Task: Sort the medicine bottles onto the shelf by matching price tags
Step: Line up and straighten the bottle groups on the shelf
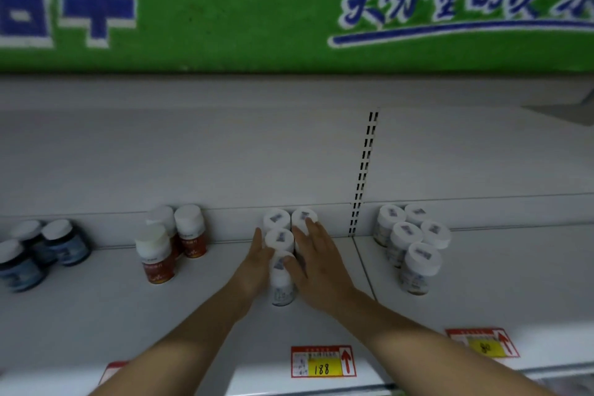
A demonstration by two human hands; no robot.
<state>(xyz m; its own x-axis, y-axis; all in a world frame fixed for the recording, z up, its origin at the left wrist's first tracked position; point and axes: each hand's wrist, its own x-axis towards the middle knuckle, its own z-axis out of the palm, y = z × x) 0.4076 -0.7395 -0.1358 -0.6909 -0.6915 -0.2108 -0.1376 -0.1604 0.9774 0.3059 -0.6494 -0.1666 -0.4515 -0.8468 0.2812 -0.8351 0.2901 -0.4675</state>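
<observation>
Several white-capped medicine bottles (279, 238) stand in a tight cluster at the back middle of the white shelf (209, 315), behind the price tag marked 188 (323, 362). My left hand (257, 267) lies with straight fingers against the cluster's left side. My right hand (318, 264) presses flat on the right side, its fingertips reaching the cap of a back bottle (302, 215). The front bottle (282, 283) stands between both hands.
Three red-labelled bottles (157, 254) stand to the left, dark blue bottles (35, 251) at the far left. Several pale-labelled bottles (414, 244) stand on the right behind a tag marked 80 (483, 344). A slotted upright (363, 170) divides the back panel. A green sign hangs above.
</observation>
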